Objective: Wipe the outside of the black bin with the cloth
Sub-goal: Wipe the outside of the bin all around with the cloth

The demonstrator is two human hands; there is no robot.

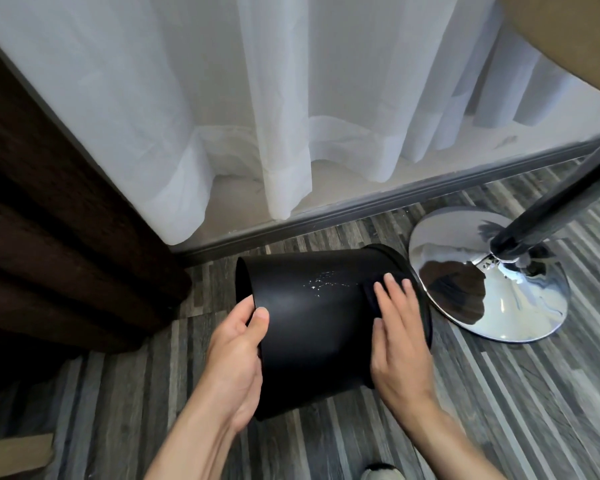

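You are looking down at a grey striped plank floor (482,393) that runs up to a grey baseboard (378,199). A sheer white curtain (257,98) hangs to the floor behind the baseboard, and a dark brown drape (49,220) fills the left side. At right, a chrome stool base (520,306) sits on the floor with its dark post (551,209) leaning up out of view.

The bin (312,327) is tipped on its side in the middle of the floor, with one end toward the drape and the other just beside the chrome base. A patch of pale specks (321,282) shows on its upper wall.

Your left hand (236,355) grips the left end of the bin, thumb on the outer wall and fingers curled over the edge. Your right hand (399,334) lies flat with fingers together, pressing a dark cloth (378,289) against the bin's outer wall near its right end. The cloth is nearly the same shade as the bin, so its edges are hard to make out.
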